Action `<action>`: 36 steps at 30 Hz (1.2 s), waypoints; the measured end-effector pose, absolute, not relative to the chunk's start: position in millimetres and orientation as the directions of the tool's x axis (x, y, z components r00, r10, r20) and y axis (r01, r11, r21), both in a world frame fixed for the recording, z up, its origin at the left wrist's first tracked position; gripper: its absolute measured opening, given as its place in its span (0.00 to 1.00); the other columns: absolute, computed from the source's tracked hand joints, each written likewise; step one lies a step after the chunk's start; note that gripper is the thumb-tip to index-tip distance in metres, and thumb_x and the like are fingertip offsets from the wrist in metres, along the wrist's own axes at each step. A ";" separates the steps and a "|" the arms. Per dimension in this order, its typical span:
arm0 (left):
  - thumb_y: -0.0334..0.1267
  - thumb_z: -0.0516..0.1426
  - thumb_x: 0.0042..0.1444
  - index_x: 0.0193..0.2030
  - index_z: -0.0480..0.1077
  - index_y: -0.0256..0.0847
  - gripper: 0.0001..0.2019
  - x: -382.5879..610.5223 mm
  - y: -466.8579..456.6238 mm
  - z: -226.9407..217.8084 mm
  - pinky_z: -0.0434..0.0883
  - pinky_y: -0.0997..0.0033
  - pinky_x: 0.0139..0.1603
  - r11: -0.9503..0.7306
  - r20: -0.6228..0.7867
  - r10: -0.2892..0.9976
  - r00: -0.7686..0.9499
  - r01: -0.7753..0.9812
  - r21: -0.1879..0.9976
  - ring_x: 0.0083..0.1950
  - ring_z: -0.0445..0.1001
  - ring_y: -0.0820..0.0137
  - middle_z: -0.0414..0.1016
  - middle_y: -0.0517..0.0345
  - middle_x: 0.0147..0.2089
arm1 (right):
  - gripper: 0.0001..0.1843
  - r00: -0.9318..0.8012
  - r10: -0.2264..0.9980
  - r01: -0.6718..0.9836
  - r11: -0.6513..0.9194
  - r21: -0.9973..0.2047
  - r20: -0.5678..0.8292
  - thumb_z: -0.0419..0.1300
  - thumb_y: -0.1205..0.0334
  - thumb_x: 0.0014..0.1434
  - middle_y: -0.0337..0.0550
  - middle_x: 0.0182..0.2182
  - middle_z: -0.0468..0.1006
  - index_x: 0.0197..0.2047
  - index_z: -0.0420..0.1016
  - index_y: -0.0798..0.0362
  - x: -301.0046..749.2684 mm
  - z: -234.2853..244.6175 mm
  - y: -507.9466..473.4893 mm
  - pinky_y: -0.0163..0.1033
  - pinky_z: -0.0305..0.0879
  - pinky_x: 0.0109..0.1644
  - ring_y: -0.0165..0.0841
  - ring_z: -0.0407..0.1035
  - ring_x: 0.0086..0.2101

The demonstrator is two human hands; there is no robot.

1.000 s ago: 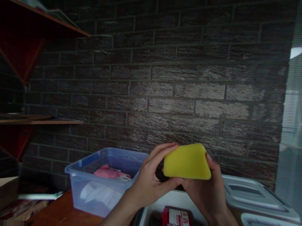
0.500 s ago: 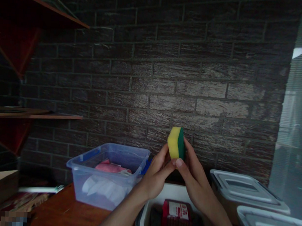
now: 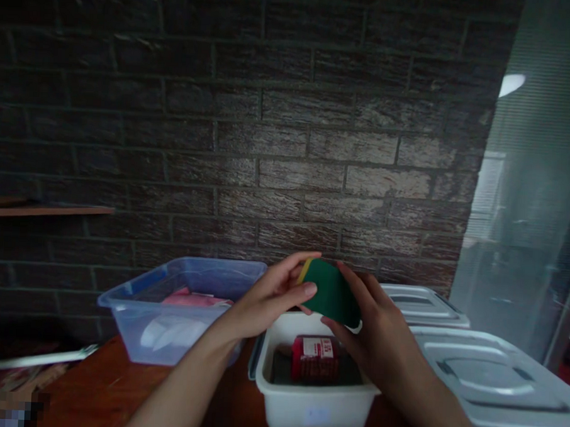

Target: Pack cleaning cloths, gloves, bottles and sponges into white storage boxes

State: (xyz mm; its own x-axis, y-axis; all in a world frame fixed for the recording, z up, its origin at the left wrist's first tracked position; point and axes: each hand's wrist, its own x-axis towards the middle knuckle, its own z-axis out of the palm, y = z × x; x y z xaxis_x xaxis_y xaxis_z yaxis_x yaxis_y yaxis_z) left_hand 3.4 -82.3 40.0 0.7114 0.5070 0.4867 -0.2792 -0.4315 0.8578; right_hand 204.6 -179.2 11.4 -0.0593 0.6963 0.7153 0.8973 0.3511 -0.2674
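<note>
Between my two hands is a sponge [image 3: 331, 292] with a green scouring side facing me and a thin yellow edge at its left. My left hand [image 3: 282, 289] pinches it at the left, thumb on the green face. On the other side my right hand [image 3: 379, 318] grips its right edge with the fingers and thumb. Below the sponge stands a white bin [image 3: 319, 404]. In it lies a red package [image 3: 312, 358] with a white label, on something dark.
A clear blue-tinted bin [image 3: 120, 319] with pink and white items stands left on the wooden table [image 3: 93, 387]. Grey-lidded boxes [image 3: 490, 367] are at the right. A dark brick wall [image 3: 278, 144] rises behind; a shelf [image 3: 49, 211] juts out at the left.
The sponge has been turned from edge-on so its green face shows, and my right hand has shifted to its right edge. My view has swung right and shows more of the white bin.
</note>
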 end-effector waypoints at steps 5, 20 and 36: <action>0.46 0.59 0.64 0.65 0.63 0.47 0.24 15.1 -90.9 46.0 0.79 0.68 0.36 -0.454 0.416 0.543 0.729 -0.162 0.876 0.41 0.75 0.67 0.73 0.56 0.45 | 0.45 -0.164 0.763 0.892 0.386 -0.237 0.625 0.65 0.58 0.60 0.49 0.64 0.65 0.75 0.47 0.44 225.4 21.0 -195.1 0.48 0.68 0.61 0.44 0.67 0.58; 0.50 0.66 0.55 0.61 0.70 0.44 0.29 -2.2 -61.6 38.6 0.72 0.64 0.47 -0.868 0.313 0.451 0.836 0.328 0.373 0.49 0.75 0.61 0.75 0.51 0.50 | 0.31 -0.459 0.881 0.819 0.469 -0.331 0.113 0.70 0.47 0.52 0.43 0.41 0.80 0.55 0.73 0.54 253.3 55.9 -131.9 0.36 0.65 0.35 0.37 0.74 0.38; 0.47 0.72 0.44 0.51 0.70 0.43 0.28 5.6 -57.2 -19.6 0.70 0.65 0.45 -0.765 0.003 0.514 0.858 0.457 0.454 0.54 0.71 0.57 0.70 0.53 0.51 | 0.23 -0.364 0.901 0.805 0.175 -0.566 -0.238 0.67 0.63 0.51 0.42 0.39 0.80 0.51 0.77 0.55 248.4 -7.1 -112.3 0.35 0.65 0.36 0.35 0.74 0.37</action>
State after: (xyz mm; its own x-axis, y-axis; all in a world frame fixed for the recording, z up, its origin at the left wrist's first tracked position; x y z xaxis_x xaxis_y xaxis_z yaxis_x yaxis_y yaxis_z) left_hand 5.6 -57.2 -19.6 0.8576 0.5143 0.0031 0.4571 -0.7648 0.4541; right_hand 248.4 -112.3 -7.1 -0.3638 0.9006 -0.2380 0.8052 0.1755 -0.5665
